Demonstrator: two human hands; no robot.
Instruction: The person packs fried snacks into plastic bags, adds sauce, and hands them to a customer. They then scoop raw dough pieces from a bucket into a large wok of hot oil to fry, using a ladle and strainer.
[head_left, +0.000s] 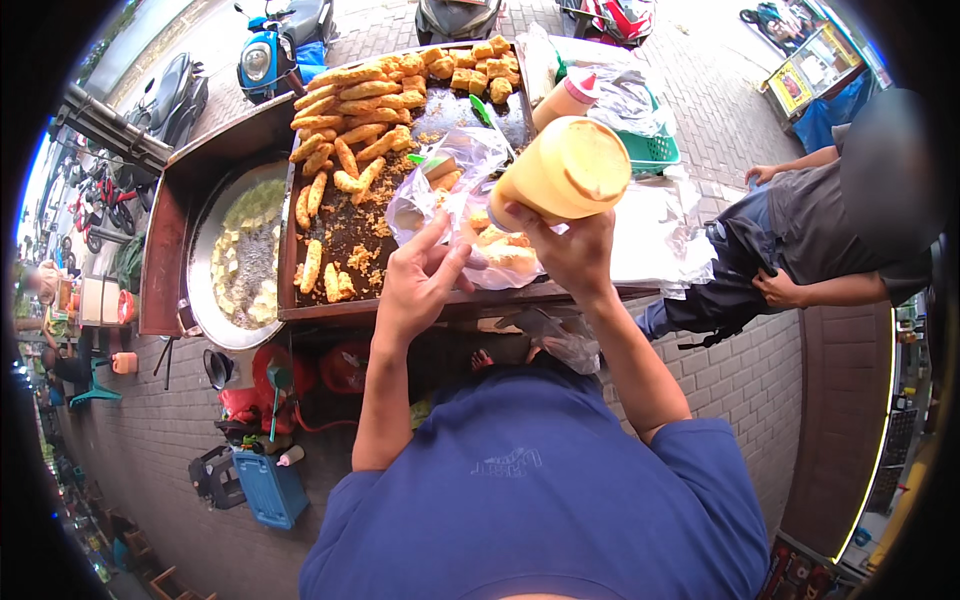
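My right hand (576, 255) grips a squeeze bottle of yellow sauce (562, 172), its broad base tipped up toward me and its lower end over a clear plastic bag (499, 279). Inside the bag lie golden fried pieces (510, 251). With thumb and fingers, my left hand (420, 281) pinches the bag's left part. Another bunched plastic bag (480, 150) lies just beyond, with fried food in it. The bottle's nozzle is hidden behind my right hand and the bag. Long fried snacks (367, 105) and fried cubes (487, 64) are piled on the dark tray (442, 112).
On the left, a wok (196, 300) of bubbling oil holds frying pieces. A second sauce bottle (562, 97) and a green basket (652, 154) with plastic bags stand right of the tray. A person (817, 217) stands at the right. A blue bin (270, 487) sits on the paving.
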